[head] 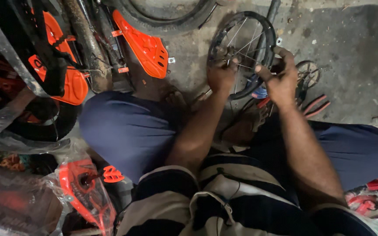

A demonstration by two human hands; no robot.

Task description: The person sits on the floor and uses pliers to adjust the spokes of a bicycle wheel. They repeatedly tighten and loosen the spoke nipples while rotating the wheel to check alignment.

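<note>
— Black rubber and thin spokes: that small wheel (243, 52) stands upright on the concrete floor (346, 48) in the upper middle of the frame, between the person's knees; both hands are on it.

— What is each hand doing?

— The left hand (221, 75) is closed around the hub, fingers curled over the axle where the spokes meet; whether a small tool or nut sits inside the grip I cannot tell. The right hand (281, 78) is clamped over the tyre and rim at the wheel's right edge, steadying it.

— How far along does the work look?

— Mid-way, I would judge; the wheel is off any bike and has its tyre on, but the hub is being handled, so it is not finished and not mounted. Red-handled pliers (316, 106) lie on the floor just right of the right hand, untouched; a small sprocket (308, 72) lies near them.

— And around the person?

— Orange plastic guards (147, 46) on a bike frame (92, 48) in the upper left; more orange parts (86, 188) wrapped in clear plastic at lower left; a larger tyre (167, 22) along the top edge.
</note>
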